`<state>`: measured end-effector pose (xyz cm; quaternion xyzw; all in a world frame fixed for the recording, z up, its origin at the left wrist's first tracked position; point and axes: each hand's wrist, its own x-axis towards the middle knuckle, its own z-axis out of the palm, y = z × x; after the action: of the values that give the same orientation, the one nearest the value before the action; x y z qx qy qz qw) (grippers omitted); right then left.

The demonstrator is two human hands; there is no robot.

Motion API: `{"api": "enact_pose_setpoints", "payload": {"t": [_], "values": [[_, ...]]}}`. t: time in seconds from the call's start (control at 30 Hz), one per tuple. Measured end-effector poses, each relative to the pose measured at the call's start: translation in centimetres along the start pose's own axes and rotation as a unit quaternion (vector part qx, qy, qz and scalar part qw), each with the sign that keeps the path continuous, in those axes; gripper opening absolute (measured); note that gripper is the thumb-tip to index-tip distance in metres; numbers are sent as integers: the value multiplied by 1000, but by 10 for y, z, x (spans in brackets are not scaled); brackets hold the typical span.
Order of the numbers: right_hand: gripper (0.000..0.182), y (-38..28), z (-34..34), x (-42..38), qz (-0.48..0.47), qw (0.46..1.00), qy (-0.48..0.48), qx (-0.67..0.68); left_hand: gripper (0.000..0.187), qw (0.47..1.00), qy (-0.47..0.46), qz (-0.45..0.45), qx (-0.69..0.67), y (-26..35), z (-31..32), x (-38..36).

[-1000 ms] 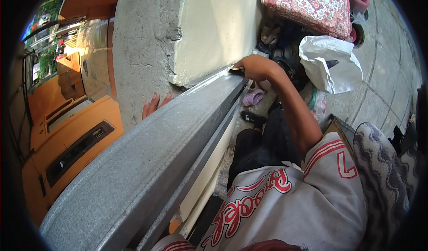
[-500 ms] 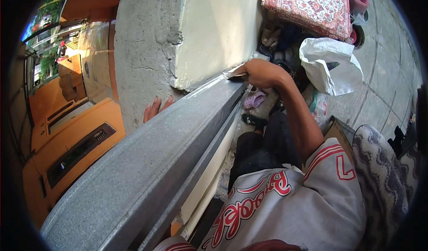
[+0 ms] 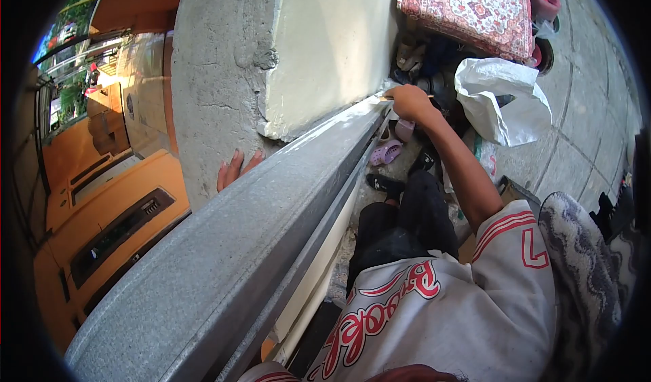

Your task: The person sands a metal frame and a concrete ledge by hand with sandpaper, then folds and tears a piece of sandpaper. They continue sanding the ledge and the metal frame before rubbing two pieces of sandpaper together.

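In my right hand (image 3: 410, 104), fingers closed, is a thin, wood-coloured handle, apparently of a paintbrush (image 3: 387, 98); its tip is mostly hidden. That hand is at the far end of a long grey metal beam (image 3: 224, 226), beside the cream wall panel (image 3: 332, 49). A whitish, wet-looking streak (image 3: 339, 121) runs along the beam where it meets the panel. Beyond the beam, my left hand (image 3: 239, 167) shows only its spread fingers, lying against the rough concrete wall (image 3: 217, 77). The beam hides its palm.
Below the beam are purple clogs (image 3: 386, 153) and other footwear. A white sack (image 3: 505, 100) stands on the paved ground (image 3: 576, 124) near a patterned red cushion (image 3: 468, 12). A striped grey cloth (image 3: 576, 266) is at right. Orange panels (image 3: 129, 226) show at left.
My right hand has moved a little farther along the beam, away from me, with the paintbrush. More of the whitish streak is uncovered. My left fingers have barely shifted.
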<state>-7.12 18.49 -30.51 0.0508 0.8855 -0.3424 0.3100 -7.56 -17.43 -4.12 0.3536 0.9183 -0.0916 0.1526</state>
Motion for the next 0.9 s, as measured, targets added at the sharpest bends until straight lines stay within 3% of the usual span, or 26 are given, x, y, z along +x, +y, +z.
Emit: {"api": "enact_pose_setpoints", "payload": {"t": [0.03,0.07,0.13,0.23,0.27,0.33,0.43,0.5,0.53,0.57,0.6,0.63,0.7,0.73,0.77,0.83,0.87,0.9], "values": [[44,5,6,-2,0,1000,-6,-2,43,994,38,37,98,3,4,-2],[49,10,11,-3,-10,1000,7,6,41,993,0,-83,-89,6,9,-2],[55,7,11,-5,-21,999,23,16,38,941,-37,-200,-269,4,11,-2],[58,-1,10,-14,-42,997,23,66,37,994,-47,-68,-76,3,5,0],[60,-4,7,-15,-64,995,-6,79,37,998,54,-7,21,7,4,3],[61,-14,-1,-19,-87,991,-35,92,36,980,153,53,118,7,4,5],[61,-34,-26,-38,-142,983,-63,96,36,989,101,55,94,-1,11,0],[62,-49,-56,-62,-269,934,-76,224,38,980,123,81,132,0,5,3],[62,-51,-55,-63,-268,934,-76,224,39,977,130,89,144,0,2,3],[62,-52,-54,-64,-330,900,-52,279,40,999,13,-12,-46,-3,0,1],[62,-53,-54,-65,-389,860,-28,330,41,987,-49,-56,-144,-3,-3,1],[62,-54,-56,-63,-389,860,-26,329,42,961,-103,-111,-232,-3,-6,1],[61,-58,-63,-59,-146,974,-122,121,46,940,-104,-136,-294,-1,-9,1],[61,-60,-66,-60,-146,975,-118,121,47,933,-104,-143,-313,-2,-9,1],[61,-63,-67,-62,-187,971,-82,124,48,994,-17,-25,-105,-6,-2,0],[60,-72,-68,-77,-263,955,-24,136,49,988,59,93,107,-5,-1,-5],[59,-73,-78,-87,-308,928,-21,210,49,998,-18,-15,-57,-4,-2,-7],[59,-70,-77,-85,-307,928,-21,209,49,987,-57,-66,-139,-2,-5,-4]]}}
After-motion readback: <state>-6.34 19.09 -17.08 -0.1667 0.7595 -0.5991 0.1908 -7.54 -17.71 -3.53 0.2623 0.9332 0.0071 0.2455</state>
